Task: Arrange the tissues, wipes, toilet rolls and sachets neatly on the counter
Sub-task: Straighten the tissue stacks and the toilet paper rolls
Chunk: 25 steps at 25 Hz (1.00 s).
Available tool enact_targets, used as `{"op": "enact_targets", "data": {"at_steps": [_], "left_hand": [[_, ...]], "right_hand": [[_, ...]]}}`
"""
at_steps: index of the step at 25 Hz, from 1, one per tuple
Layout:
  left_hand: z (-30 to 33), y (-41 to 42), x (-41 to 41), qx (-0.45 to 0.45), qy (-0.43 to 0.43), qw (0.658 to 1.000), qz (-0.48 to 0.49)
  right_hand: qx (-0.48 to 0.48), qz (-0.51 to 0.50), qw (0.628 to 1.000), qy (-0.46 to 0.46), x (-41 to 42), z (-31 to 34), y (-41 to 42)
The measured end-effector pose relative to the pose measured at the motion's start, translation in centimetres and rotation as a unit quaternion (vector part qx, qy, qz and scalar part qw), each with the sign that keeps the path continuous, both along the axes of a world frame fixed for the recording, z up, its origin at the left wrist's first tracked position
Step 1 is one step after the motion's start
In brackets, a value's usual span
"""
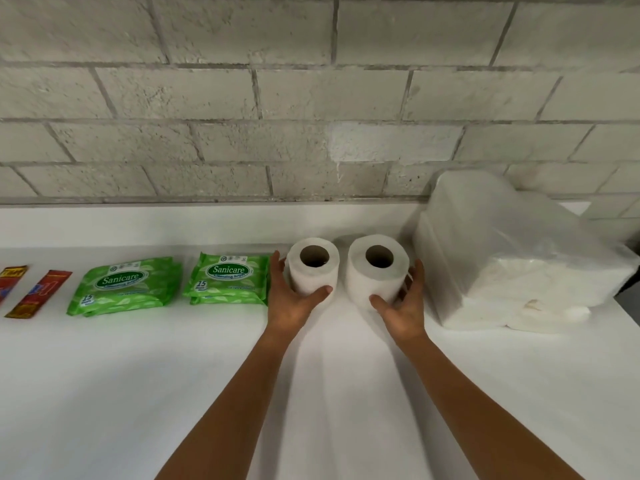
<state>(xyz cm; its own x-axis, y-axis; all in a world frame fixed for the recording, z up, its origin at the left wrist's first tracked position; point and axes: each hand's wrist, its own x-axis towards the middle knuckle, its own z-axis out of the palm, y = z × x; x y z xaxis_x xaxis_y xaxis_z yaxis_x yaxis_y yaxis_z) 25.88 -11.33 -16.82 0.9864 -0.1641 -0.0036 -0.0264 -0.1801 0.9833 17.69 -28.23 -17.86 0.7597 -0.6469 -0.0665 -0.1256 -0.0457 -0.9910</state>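
white counter under a grey block wall, with two red sachets far left, then two stacks of green sanicare wipe packs, then two upright white toilet rolls side by side, slightly apart. left hand grips the left roll with fingers and thumb curled round it; right hand likewise grips the right white toilet roll. clear plastic-wrapped white tissue bundle sits just right of them.

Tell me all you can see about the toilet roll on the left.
The left roll is white, soft-looking paper wound on a brown cardboard core, standing upright on the white counter with its hole facing up. The left hand grips its sides, thumb at the front. It stands apart from the right roll, close beside a green wipes pack.
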Motion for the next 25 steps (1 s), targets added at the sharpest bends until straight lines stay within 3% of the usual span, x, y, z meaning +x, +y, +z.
{"op": "enact_targets", "data": {"at_steps": [5, 13, 18, 25], "left_hand": [[-0.9, -0.1, 0.4, 0.001, 0.017, 1.000, -0.014], [-1.4, -1.0, -1.0, 0.065, -0.039, 0.997, -0.001], [-0.7, -0.9, -1.2, 0.002, -0.017, 0.999, 0.027], [-0.9, -0.9, -1.4, 0.011, -0.011, 1.000, 0.007]], "right_hand": [[-0.058, -0.001, 0.998, -0.001, 0.1, -0.7, -0.1], [-0.074, 0.013, 0.997, -0.003, 0.3, -1.0, -0.1], [-0.055, 0.000, 0.998, 0.006, 0.3, -0.9, -0.1], [-0.083, 0.018, 0.996, 0.027, 0.1, -0.4, 0.1]]}}
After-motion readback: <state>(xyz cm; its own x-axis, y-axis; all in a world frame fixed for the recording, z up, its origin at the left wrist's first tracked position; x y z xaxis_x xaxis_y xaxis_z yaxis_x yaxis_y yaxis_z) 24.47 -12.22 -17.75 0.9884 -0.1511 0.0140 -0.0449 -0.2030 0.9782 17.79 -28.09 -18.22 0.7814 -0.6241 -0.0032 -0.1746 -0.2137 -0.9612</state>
